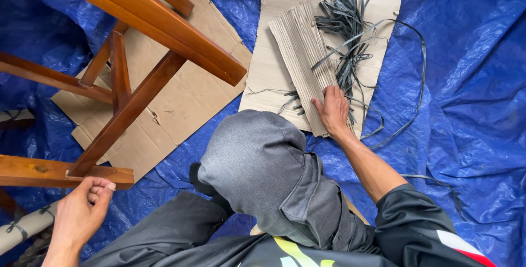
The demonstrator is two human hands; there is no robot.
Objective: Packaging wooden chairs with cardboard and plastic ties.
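Right hand (333, 111) lay flat, fingers (327, 96) spread slightly and pressed down on the lower end of the ribbed sheets (301, 53); nothing clamped, only palm and pads bearing on the stack. Left hand (82, 209) hovered just below the end of a wooden rail (66, 173), fingers (101, 189) curled loosely together toward the palm, thumb tucked across; apparently empty, though contact with the rail could not be told.

Judged from this: best kept the right palm low and broad on the sheets, so the stack stayed square and did not fan out, with pressure near the bottom edge where the layers overhang the cardboard (279, 4). Worth keeping fingertips away from the strips (345, 31), which lay tangled just beside and partly over the sheets, loose ends trailing under the hand's outer edge and out onto the tarp (471, 81).

Further out: sheets rested on cardboard, cardboard on blue tarp. To the left, a wooden frame (137, 42) stood over a second flattened box (181, 97). Grey hood (257, 157) filled the near centre.
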